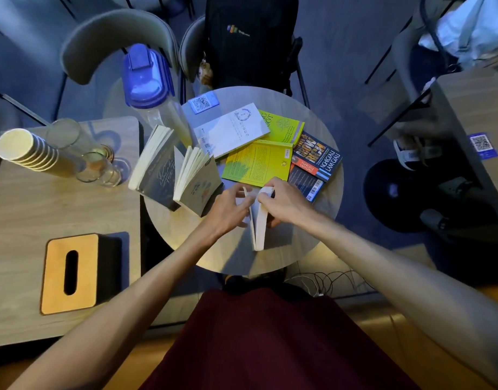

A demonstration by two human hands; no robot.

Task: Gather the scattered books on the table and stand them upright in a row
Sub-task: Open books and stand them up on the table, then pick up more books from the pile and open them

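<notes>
On the round table (pixel 321 220) a pale-paged book (pixel 259 229) stands on its edge near the front, slightly fanned. My left hand (pixel 228 208) grips its left side and my right hand (pixel 281 202) holds its top right. To the left two books stand upright side by side: a grey one (pixel 158 170) and a beige one (pixel 195 184). Behind my hands lie flat a yellow-green book (pixel 256 161), a white book (pixel 233 130), a green book (pixel 287 128) and a dark "Grow Rich" book (pixel 316 154), overlapping each other.
A blue-lidded clear jug (pixel 149 88) stands at the table's back left. On the wooden side table at left are stacked paper cups (pixel 25 150), glasses (pixel 98 167) and a tissue box (pixel 70 273). Chairs and a black backpack (pixel 248 40) sit behind.
</notes>
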